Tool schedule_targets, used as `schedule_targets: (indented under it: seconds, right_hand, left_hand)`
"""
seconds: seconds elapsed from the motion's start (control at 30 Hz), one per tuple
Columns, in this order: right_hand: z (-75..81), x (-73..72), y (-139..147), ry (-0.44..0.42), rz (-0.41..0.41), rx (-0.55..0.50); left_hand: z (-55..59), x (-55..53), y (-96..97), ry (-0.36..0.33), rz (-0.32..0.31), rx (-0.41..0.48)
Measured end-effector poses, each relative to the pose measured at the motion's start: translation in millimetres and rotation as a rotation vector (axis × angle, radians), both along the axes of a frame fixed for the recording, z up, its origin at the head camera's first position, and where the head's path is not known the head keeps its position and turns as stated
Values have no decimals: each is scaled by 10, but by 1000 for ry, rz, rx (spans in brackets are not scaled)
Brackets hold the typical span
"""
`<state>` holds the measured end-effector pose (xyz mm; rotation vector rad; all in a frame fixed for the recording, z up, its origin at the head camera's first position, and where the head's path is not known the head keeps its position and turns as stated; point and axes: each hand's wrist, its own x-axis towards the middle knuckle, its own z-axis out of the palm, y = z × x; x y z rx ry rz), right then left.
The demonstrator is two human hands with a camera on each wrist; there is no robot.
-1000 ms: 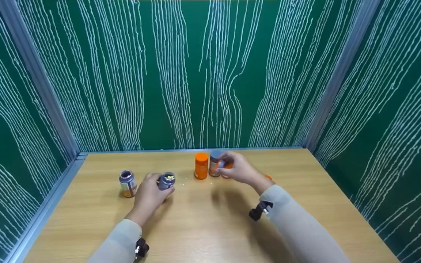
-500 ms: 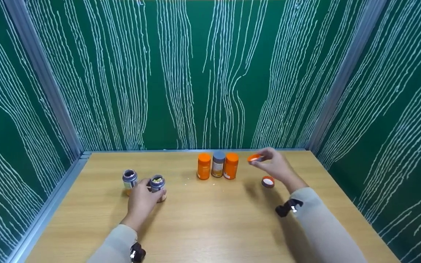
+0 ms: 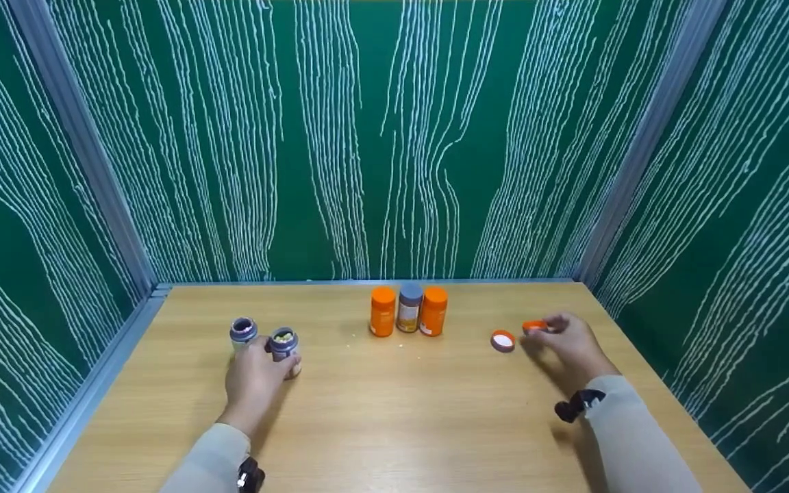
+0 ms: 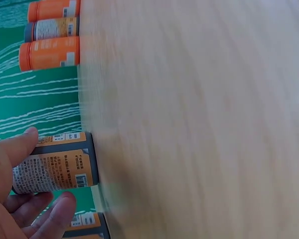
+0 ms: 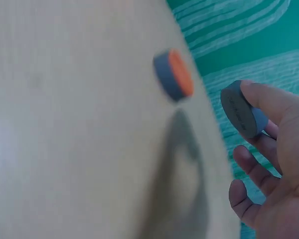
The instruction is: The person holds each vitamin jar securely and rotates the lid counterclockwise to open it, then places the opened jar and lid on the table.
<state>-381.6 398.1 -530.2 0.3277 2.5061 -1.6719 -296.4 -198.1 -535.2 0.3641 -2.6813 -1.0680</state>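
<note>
On the left side of the table my left hand point(image 3: 252, 380) grips a grey-rimmed pill bottle point(image 3: 285, 348) without a lid, light yellowish pieces showing in its mouth. The left wrist view shows the bottle's orange and white printed label point(image 4: 55, 167) between thumb and fingers, its base at the tabletop. Just behind stands a second lidless bottle point(image 3: 242, 331), partly hidden by this hand. At the right, my right hand point(image 3: 576, 346) pinches a bottle cap point(image 5: 239, 112), grey outside with orange inside, above the table. Another such cap point(image 3: 503, 341) lies beside it, inside up with a white liner.
At the back middle stand three capped bottles in a row: an orange bottle point(image 3: 382, 313), a grey-capped bottle point(image 3: 409, 309) and another orange bottle point(image 3: 433, 312). Small pale crumbs point(image 3: 401, 346) lie before them. Green panels point(image 3: 326, 137) with white wavy lines enclose the table point(image 3: 394, 424).
My right hand has carried the cap from near the back bottles rightward, past the lying cap, and lower. My left hand has shifted its bottle left, close to the other lidless bottle.
</note>
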Motion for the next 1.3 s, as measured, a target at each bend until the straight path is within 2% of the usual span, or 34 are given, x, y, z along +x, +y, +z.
schedule_targets:
  seconds: [0.2, 0.33, 0.63, 0.9, 1.3]
  right_hand:
    - [-274, -88, 323, -46, 8, 114]
    - [-349, -115, 370, -52, 65, 164]
    - [-237, -11, 171, -98, 122, 204]
    - [-252, -95, 62, -77, 215, 249]
    - [-116, -51, -97, -108, 220, 201]
  left_hand:
    - [43, 11, -89, -41, 8, 0]
    - [59, -7, -153, -52, 20, -13]
    - [82, -33, -326, -76, 24, -55]
    - [123, -66, -498, -77, 23, -99]
    - [169, -62, -606, -101, 33, -22]
